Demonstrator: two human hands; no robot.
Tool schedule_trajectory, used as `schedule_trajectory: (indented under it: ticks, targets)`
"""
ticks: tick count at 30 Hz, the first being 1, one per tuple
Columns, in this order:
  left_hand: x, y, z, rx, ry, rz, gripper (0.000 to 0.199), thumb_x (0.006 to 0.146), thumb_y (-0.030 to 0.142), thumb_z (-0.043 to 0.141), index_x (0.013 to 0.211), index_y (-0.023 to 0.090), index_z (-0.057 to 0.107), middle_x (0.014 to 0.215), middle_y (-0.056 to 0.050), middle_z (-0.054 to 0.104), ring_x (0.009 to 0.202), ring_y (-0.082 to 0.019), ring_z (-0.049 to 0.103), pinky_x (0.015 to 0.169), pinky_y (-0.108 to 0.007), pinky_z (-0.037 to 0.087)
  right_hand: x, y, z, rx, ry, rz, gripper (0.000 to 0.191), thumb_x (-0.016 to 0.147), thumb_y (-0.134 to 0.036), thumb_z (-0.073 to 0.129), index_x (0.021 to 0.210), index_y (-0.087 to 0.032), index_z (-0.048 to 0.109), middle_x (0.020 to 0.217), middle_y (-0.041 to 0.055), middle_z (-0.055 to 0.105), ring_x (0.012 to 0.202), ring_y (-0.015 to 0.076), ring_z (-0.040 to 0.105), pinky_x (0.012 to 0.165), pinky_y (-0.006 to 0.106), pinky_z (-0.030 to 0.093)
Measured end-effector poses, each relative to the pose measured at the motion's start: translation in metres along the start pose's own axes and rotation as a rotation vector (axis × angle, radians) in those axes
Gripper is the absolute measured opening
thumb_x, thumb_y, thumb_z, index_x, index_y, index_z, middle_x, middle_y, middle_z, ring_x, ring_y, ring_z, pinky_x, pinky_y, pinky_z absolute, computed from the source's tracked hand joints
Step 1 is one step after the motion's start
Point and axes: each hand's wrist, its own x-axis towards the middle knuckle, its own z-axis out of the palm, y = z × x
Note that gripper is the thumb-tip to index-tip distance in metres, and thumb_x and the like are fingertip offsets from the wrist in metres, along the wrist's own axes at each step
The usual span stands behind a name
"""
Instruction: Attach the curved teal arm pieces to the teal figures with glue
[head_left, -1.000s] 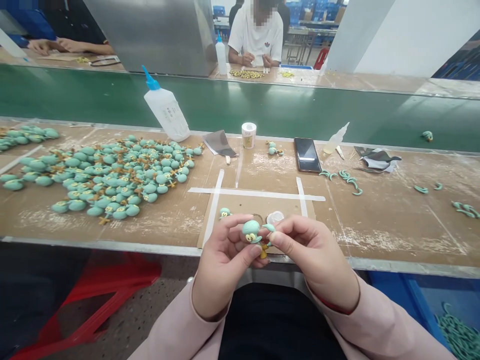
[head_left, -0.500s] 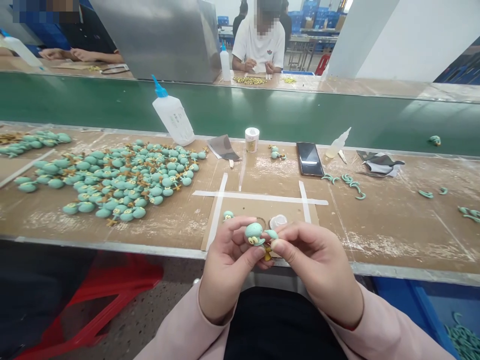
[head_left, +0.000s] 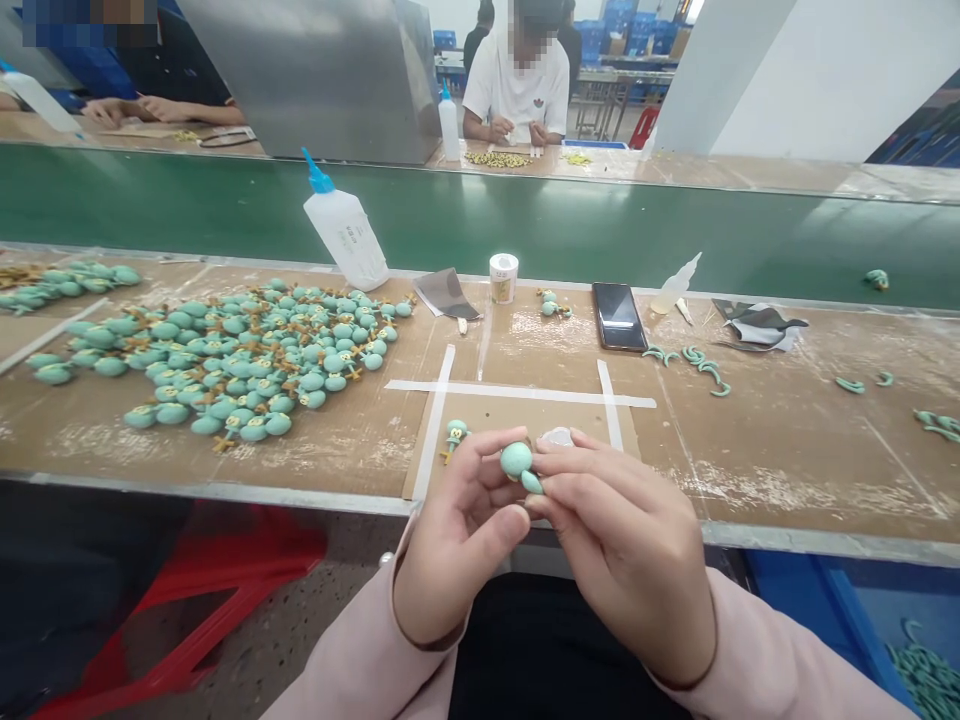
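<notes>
Between my hands, just over the table's front edge, is a small turquoise figurine [head_left: 516, 460] with a round head. My left hand [head_left: 469, 540] is closed around it from the left, the thumb at its lower side. Fingers of my right hand [head_left: 630, 540] press on it from the right, by a turquoise curved piece [head_left: 532, 482] at its side. The figurine's face and lower part are mostly hidden by fingers. Another figurine [head_left: 456, 434] lies just beyond my left fingers, and a clear round dish [head_left: 557, 437] is partly covered behind my right hand.
A big heap of turquoise figurines [head_left: 247, 360] covers the table's left. Behind stand a glue bottle [head_left: 349, 240], a white tape roll [head_left: 503, 278], a phone [head_left: 619, 318] and a small dropper bottle [head_left: 675, 287]. Curved pieces [head_left: 705, 370] lie to the right. A co-worker [head_left: 517, 90] sits across the green belt [head_left: 480, 215].
The figurine has been turned so its face no longer shows. My right hand has rolled over, its back now upward, and the fingers have closed in on the figurine.
</notes>
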Motion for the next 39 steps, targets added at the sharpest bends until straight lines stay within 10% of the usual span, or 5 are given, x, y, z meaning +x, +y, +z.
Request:
schedule_trajectory:
  ticks: [6,16,39]
  targets:
    - [0.002,-0.004,0.001,-0.059,0.071,0.068,0.025,0.089,0.024,0.064,0.114,0.027,0.063,0.091,0.0,0.069,0.077,-0.009,0.064,0.069,-0.017,0.053,0.006,0.004,0.002,-0.004,-0.015,-0.158,0.012,0.083,-0.006,0.069,0.087,-0.017,0.064,0.099,0.0043,0.075,0.103,0.0196,0.069,0.104,0.04,0.047]
    - [-0.007,0.006,0.008,0.052,-0.105,0.271,0.029,0.096,0.034,0.053,0.125,0.031,0.052,0.131,-0.006,0.068,0.138,-0.027,0.045,0.116,-0.052,0.029,0.006,0.0,-0.004,0.08,0.109,0.105,0.038,0.067,-0.046,0.084,0.087,-0.022,0.062,0.087,0.0042,0.062,0.082,0.0201,0.06,0.071,0.032,0.052]
    - [-0.007,0.008,0.006,0.038,-0.178,0.27,0.029,0.096,0.038,0.05,0.125,0.034,0.051,0.13,-0.006,0.069,0.139,-0.025,0.044,0.116,-0.058,0.029,0.007,-0.013,-0.007,0.29,-0.011,0.195,0.02,0.076,-0.037,0.08,0.085,-0.02,0.074,0.075,0.0037,0.069,0.07,0.0172,0.063,0.063,0.028,0.051]
